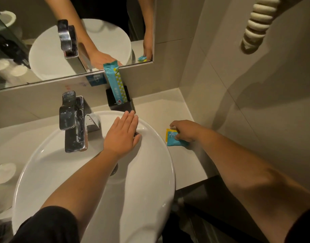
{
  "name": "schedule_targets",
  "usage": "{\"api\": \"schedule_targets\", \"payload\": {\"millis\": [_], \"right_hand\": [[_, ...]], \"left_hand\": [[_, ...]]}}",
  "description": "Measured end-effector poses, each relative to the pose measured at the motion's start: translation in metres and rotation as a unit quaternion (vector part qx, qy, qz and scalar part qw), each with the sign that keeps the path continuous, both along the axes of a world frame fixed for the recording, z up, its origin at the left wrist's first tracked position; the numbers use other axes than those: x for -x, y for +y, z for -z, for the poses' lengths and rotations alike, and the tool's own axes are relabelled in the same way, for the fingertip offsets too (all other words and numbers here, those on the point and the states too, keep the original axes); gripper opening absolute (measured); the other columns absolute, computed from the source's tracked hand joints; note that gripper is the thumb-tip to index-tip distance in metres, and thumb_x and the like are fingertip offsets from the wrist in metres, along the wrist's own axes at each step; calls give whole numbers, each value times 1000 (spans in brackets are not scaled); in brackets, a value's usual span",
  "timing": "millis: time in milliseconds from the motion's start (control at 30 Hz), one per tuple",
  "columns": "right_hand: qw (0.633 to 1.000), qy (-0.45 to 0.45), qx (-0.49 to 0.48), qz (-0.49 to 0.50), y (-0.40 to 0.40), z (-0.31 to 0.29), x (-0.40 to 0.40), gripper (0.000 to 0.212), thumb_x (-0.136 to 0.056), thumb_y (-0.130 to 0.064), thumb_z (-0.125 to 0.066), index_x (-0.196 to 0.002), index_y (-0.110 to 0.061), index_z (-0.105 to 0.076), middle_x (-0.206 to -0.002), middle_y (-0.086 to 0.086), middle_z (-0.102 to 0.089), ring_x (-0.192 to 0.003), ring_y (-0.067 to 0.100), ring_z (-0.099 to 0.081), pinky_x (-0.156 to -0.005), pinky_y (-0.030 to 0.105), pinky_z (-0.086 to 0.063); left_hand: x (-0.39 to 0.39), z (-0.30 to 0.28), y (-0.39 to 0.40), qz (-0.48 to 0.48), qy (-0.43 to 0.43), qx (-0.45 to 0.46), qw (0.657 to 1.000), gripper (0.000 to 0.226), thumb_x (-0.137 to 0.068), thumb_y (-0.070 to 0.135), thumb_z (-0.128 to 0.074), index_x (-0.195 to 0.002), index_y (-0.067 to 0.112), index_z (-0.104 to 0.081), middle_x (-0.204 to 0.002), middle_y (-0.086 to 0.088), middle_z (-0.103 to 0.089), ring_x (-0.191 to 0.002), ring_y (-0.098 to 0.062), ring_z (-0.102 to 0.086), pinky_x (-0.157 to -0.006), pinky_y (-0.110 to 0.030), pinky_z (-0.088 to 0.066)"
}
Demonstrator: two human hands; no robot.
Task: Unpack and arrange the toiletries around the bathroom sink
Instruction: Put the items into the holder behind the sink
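A long blue-and-yellow packet (116, 83) stands upright in a black holder (120, 102) against the wall behind the white sink (150, 172). My left hand (123, 134) hovers flat over the sink's back rim, fingers straight, holding nothing. A small square blue-and-yellow sachet (172, 138) lies on the counter to the right of the sink. My right hand (185, 130) rests on the sachet, its curled fingers pinching the sachet's top edge.
A chrome tap (72, 123) rises at the sink's back left. A mirror (45, 41) covers the wall above. The beige counter (168, 109) runs to the right wall; a coiled cord (257, 23) hangs there. A white cup (4, 172) stands at far left.
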State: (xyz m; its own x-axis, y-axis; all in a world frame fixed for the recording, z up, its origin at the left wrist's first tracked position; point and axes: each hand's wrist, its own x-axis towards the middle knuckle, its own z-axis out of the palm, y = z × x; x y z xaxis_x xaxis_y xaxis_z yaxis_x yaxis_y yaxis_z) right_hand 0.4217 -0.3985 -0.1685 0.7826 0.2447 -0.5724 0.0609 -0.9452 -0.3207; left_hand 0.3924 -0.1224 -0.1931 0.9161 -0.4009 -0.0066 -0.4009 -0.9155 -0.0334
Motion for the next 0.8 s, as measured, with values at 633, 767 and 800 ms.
{"api": "schedule_targets", "payload": {"millis": [633, 767, 800], "right_hand": [[842, -20, -489, 227, 93, -92, -64, 17, -81, -2, -70, -89, -15, -62, -83, 2, -71, -77, 13, -69, -73, 22, -55], [830, -15, -513, 219, 130, -85, -82, 17, -83, 0, -68, -89, -14, -60, -92, 8, -69, -81, 15, -66, -75, 24, -55], [833, -19, -509, 216, 137, -82, -86, 17, -83, -1, -68, -88, -14, -60, -94, 9, -68, -83, 15, -65, -75, 25, -55]], "left_hand": [[-2, -4, 3, 13, 34, -4, 999, 68, -97, 50, -22, -152, 12, -8, -160, -9, -5, -147, -26, -1, -118, -44, -8], [-2, -4, 4, 14, 30, 1, 999, 68, -96, 50, -20, -151, 12, -9, -160, -9, -7, -147, -26, -2, -118, -43, -7], [-2, -4, 3, 14, 28, 1, 1000, 68, -96, 50, -21, -151, 12, -9, -160, -9, -6, -147, -26, -2, -118, -44, -7]]}}
